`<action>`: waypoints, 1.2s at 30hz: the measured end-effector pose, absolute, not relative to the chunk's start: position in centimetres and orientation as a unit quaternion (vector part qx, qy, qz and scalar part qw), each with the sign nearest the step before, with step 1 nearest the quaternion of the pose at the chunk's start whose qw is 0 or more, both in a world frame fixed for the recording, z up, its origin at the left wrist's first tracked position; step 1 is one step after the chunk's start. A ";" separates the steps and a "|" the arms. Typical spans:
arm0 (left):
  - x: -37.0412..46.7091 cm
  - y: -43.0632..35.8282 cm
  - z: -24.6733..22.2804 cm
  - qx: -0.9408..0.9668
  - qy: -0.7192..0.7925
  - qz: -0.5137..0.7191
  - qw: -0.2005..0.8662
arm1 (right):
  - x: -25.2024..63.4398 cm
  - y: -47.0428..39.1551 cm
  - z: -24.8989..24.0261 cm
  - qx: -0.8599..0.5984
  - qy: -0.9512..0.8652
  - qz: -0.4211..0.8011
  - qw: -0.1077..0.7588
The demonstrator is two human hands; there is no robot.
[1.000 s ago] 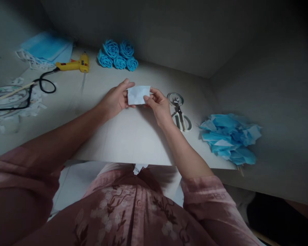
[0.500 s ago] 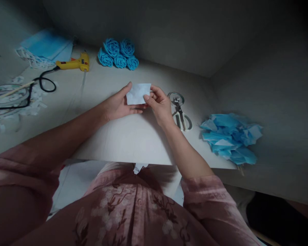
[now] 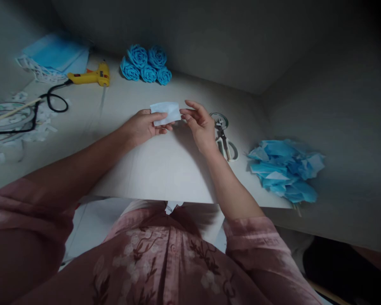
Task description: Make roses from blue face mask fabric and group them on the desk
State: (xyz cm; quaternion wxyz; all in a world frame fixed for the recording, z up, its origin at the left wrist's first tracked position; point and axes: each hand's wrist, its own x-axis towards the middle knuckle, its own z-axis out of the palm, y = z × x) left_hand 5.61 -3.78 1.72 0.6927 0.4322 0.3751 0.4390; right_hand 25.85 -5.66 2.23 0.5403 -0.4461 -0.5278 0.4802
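A small pale blue-white rectangular sheet (image 3: 172, 111) is held above the middle of the table, its surface slightly creased. My left hand (image 3: 146, 125) grips it from the left, thumb on top and fingers underneath. Just off the sheet's right edge is my right hand (image 3: 201, 127), its fingers bent and apart, with nothing seen between them. Beside my right hand lie scissors (image 3: 229, 150) with pale handles, their blades over a round ring-shaped item (image 3: 222, 118).
Several blue rolled flowers (image 3: 148, 73) sit by the back wall. Blue masks (image 3: 52, 55), a yellow glue gun (image 3: 92, 78) with black cord, and white scraps (image 3: 42, 127) lie left. Crumpled blue material (image 3: 285, 169) is at the right edge of the white table (image 3: 158, 178).
The sheet has moved slightly left with my left hand, whose thumb now lies across it. My right hand has let go of the sheet and spread its fingers.
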 end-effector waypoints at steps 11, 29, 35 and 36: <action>6.0 -3.6 2.2 0.391 0.350 0.420 0.740 | 26.5 -4.1 -0.2 -0.356 -0.679 0.400 0.502; 6.3 -5.1 2.0 0.620 0.388 0.318 0.603 | 26.0 -4.4 -0.1 -0.383 -0.671 0.388 0.503; 6.3 -5.0 2.0 0.652 0.380 0.287 0.589 | 26.3 -3.9 -0.1 -0.415 -0.653 0.341 0.534; 6.2 -4.9 2.0 0.656 0.383 0.285 0.585 | 26.3 -3.8 -0.1 -0.417 -0.651 0.340 0.536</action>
